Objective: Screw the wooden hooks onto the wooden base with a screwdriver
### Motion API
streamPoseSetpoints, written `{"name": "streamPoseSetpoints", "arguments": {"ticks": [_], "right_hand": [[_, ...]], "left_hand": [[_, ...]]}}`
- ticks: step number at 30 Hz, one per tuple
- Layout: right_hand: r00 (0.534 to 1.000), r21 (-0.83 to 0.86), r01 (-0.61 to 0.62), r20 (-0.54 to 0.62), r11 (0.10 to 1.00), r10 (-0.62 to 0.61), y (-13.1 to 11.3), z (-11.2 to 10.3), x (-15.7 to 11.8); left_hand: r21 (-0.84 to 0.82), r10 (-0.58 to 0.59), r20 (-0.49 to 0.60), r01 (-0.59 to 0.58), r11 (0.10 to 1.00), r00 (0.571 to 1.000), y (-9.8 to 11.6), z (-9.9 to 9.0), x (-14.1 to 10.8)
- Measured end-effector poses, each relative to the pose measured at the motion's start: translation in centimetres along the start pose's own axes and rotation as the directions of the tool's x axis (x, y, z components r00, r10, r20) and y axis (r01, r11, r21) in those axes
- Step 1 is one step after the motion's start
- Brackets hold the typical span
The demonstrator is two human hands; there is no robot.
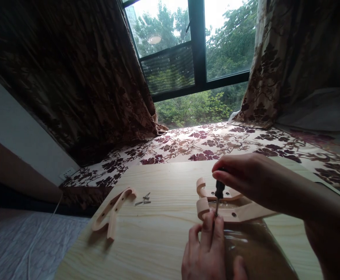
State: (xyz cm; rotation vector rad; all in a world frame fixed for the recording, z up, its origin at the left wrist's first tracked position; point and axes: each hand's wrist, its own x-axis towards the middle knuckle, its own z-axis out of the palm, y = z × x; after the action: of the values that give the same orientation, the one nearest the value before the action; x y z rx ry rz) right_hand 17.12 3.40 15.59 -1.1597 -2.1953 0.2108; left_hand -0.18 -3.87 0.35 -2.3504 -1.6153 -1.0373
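My right hand [241, 173] is closed round the black handle of a screwdriver [220, 189], which stands nearly upright. The screwdriver's tip meets a curved wooden hook [245, 212] with dark screw holes. My left hand [204, 249] has its fingertips pressed against this hook, on either side of the tip; any screw there is hidden by the fingers. Just behind lies a second wooden hook [207, 192], partly covered by my right hand. Both hooks rest on or beside a brown board [254, 245] under shiny clear plastic.
On the pale wooden tabletop [158, 233], a pair of curved wooden pieces [114, 212] lies at the left, with several screws [145, 200] beside them. Beyond the table is a ledge with a flowered cloth [187, 146], below a window [199, 50] between curtains. A cable [41, 229] hangs at the left.
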Motion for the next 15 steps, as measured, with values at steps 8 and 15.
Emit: {"name": "streamPoseSetpoints", "arguments": {"ticks": [8,15], "right_hand": [[0.997,0.082,0.008,0.073,0.997,-0.014,-0.5,-0.2,-0.6],[1.0,-0.003,0.005,0.009,1.0,-0.005,0.6,0.5,0.5]], "left_hand": [[0.008,-0.006,0.034,0.006,1.0,0.999,0.0,-0.1,-0.1],[0.008,-0.096,0.057,0.096,0.995,0.994,2.3,0.8,0.6]]}}
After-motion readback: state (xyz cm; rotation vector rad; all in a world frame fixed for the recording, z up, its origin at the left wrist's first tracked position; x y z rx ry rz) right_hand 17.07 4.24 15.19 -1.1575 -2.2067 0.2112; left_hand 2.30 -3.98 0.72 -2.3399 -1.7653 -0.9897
